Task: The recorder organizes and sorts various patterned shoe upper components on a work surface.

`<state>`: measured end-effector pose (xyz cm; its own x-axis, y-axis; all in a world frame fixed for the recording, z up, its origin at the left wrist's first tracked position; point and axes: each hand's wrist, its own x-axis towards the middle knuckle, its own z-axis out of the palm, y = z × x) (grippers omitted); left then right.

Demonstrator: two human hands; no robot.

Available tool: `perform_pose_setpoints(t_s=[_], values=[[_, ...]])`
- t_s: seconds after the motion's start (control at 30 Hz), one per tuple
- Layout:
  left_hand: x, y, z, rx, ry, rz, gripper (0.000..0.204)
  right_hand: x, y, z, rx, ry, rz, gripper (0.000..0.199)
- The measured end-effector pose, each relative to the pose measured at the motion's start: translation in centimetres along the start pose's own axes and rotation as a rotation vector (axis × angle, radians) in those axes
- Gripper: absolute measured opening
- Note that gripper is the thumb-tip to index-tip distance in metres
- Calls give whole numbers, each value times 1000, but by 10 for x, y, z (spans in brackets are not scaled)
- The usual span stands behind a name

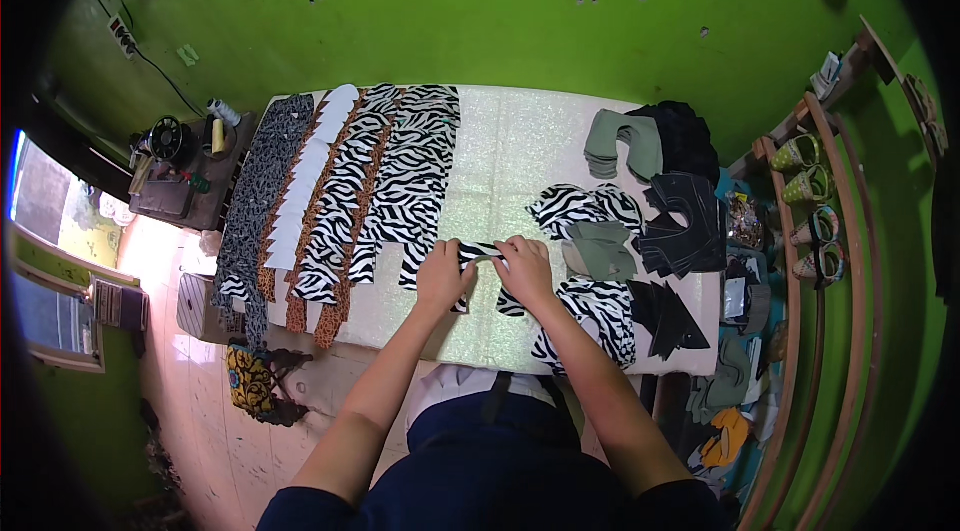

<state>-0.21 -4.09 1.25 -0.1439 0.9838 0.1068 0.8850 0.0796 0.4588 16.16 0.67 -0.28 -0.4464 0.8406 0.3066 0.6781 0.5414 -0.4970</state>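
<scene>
Near the table's front edge, my left hand [445, 276] and my right hand [525, 269] pinch the two ends of a zebra-print fabric piece [482, 251]. The strip between them bows slightly upward, and more zebra print shows below both hands. Left of my hands, overlapping rows of cut zebra-print pieces [415, 166] cover the table [480, 331]. To the right of my right hand lie a stack of zebra-print pieces [595, 321] and grey-green curved pieces [600, 253]. My fingers partly hide the held piece's ends.
White jagged pieces [300, 196] and dark patterned pieces [270, 181] lie at far left. Black cut pieces [685, 226] are stacked at right. A sewing machine [168, 139] stands beyond the left edge; a wooden rack with shoes [800, 186] stands right. A patterned stool [250, 381] is below left.
</scene>
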Motion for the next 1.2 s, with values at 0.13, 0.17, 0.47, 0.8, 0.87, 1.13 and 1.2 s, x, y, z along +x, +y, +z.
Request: perform_pose_setpoints(t_s=[0.13, 0.17, 0.47, 0.8, 0.87, 1.13, 1.2], values=[[8, -14, 12, 39, -29, 27, 38, 7, 6, 13, -83, -50, -11, 27], [8, -19, 14, 60, 5, 38, 36, 9, 6, 13, -86, -37, 9, 30], [40, -7, 15, -54, 18, 172, 24, 55, 75, -37, -378, 51, 258, 52], [50, -1, 10, -114, -165, 68, 27, 60, 71, -57, -295, -84, 212, 31], [52, -4, 8, -234, -197, 86, 29, 61, 72, -59, -69, -101, 251, 28], [66, -11, 3, -753, -477, -34, 33, 53, 29, -20, 823, -240, 403, 32], [65, -17, 2, -815, -496, -123, 23, 46, 24, -6, 817, -232, 404, 33]])
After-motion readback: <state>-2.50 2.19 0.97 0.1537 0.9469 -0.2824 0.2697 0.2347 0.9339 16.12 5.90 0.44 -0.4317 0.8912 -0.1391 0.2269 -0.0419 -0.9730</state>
